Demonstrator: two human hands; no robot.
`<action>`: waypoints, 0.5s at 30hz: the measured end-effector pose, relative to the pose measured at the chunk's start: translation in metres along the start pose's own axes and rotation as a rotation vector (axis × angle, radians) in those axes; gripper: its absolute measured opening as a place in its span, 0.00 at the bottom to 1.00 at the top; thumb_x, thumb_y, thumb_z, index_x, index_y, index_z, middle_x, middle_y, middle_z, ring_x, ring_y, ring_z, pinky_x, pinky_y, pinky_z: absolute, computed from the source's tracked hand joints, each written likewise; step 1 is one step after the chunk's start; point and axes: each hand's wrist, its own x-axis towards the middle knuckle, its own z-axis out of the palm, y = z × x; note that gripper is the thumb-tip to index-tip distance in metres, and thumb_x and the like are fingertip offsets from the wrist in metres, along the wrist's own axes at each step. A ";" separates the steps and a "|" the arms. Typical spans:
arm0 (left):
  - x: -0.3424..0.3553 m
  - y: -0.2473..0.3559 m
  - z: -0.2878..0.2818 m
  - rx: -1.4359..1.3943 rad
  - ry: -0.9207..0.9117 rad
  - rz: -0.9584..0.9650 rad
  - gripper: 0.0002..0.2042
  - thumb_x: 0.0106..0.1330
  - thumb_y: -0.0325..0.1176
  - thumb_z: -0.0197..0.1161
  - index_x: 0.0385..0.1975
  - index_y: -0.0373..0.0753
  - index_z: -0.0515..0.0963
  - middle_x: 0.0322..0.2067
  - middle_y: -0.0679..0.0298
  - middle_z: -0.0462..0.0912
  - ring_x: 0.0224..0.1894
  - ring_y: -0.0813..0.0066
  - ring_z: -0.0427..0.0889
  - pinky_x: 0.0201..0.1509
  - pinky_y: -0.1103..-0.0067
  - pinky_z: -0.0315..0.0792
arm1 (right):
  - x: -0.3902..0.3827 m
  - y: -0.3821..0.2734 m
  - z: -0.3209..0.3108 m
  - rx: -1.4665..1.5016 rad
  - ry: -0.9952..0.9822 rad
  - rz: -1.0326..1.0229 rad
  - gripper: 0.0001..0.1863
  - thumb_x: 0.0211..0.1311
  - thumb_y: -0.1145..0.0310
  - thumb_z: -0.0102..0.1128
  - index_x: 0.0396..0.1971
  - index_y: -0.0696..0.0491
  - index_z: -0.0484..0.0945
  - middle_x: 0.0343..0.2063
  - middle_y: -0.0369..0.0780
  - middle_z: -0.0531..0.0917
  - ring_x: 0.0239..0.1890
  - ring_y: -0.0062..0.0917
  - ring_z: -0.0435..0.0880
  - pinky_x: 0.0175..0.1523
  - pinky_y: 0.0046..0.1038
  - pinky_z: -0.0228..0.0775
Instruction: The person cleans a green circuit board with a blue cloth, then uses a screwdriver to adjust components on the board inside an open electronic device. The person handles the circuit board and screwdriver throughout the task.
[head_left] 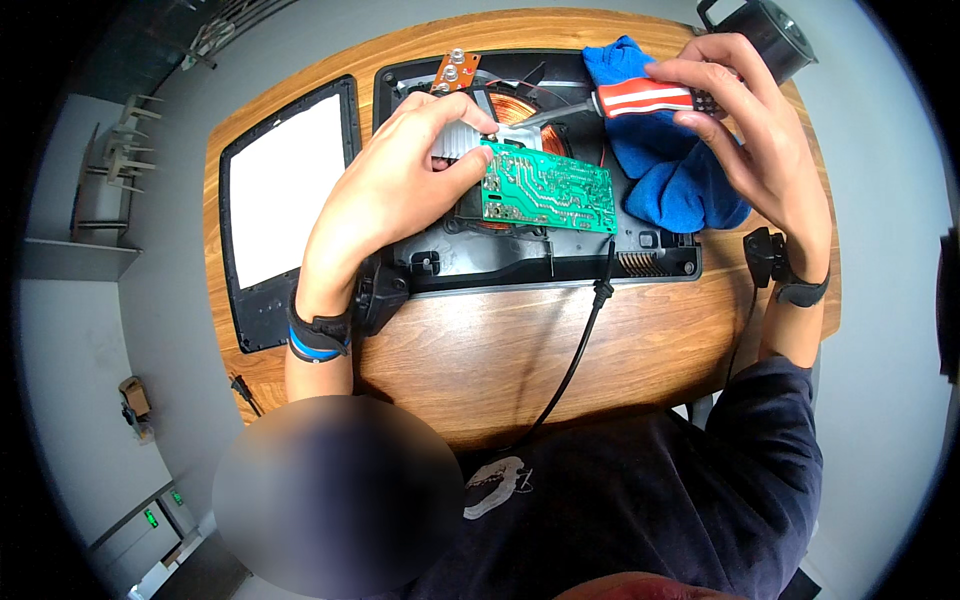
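Note:
My left hand [410,180] grips the upper left corner of a green circuit board [550,190], thumb and index finger at a silver heatsink [455,138]. My right hand [745,140] holds a screwdriver [640,98] by its red and white striped handle, its shaft angled down-left to near my left fingertips. Beneath the board lie a copper coil [512,110] and an open black plastic housing [590,258]. A small orange board [455,70] with round silver parts sits at the housing's top left. A black cable [570,370] runs from below the green board toward me.
A black panel with a white face [275,180] lies at the left of the wooden table [450,350]. A crumpled blue cloth [670,190] rests beside the housing, a black kettle [770,35] stands back right, and a plug [240,385] lies at the left edge.

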 end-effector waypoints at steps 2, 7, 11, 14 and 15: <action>0.000 0.000 0.000 0.048 0.033 0.042 0.11 0.79 0.31 0.72 0.58 0.40 0.87 0.48 0.63 0.83 0.43 0.75 0.82 0.47 0.76 0.77 | -0.005 0.001 -0.002 0.024 -0.046 0.090 0.21 0.76 0.75 0.70 0.66 0.49 0.88 0.59 0.42 0.81 0.56 0.38 0.88 0.54 0.41 0.85; 0.001 0.004 0.002 0.271 0.101 0.111 0.09 0.79 0.30 0.71 0.54 0.38 0.89 0.52 0.56 0.89 0.55 0.57 0.87 0.59 0.67 0.80 | -0.017 0.018 0.006 -0.036 -0.121 0.208 0.18 0.79 0.72 0.69 0.65 0.49 0.86 0.59 0.41 0.81 0.55 0.40 0.89 0.55 0.42 0.83; 0.005 0.006 -0.004 0.389 0.100 0.230 0.07 0.77 0.28 0.71 0.50 0.37 0.89 0.51 0.56 0.90 0.57 0.51 0.85 0.65 0.65 0.78 | -0.025 0.039 0.014 -0.104 -0.117 0.166 0.16 0.78 0.66 0.70 0.62 0.48 0.85 0.52 0.42 0.84 0.53 0.47 0.89 0.55 0.46 0.83; 0.008 0.012 -0.012 0.442 0.042 0.276 0.07 0.75 0.27 0.72 0.48 0.37 0.89 0.49 0.57 0.90 0.57 0.50 0.85 0.65 0.63 0.77 | -0.026 0.045 0.015 -0.068 -0.160 0.171 0.16 0.78 0.63 0.71 0.60 0.48 0.85 0.49 0.44 0.85 0.54 0.49 0.89 0.55 0.47 0.83; 0.011 0.016 -0.015 0.484 0.006 0.294 0.07 0.74 0.27 0.72 0.47 0.37 0.89 0.49 0.57 0.89 0.56 0.49 0.85 0.65 0.63 0.78 | -0.027 0.048 0.016 -0.054 -0.176 0.179 0.16 0.78 0.63 0.71 0.59 0.49 0.85 0.49 0.44 0.85 0.54 0.50 0.89 0.55 0.48 0.83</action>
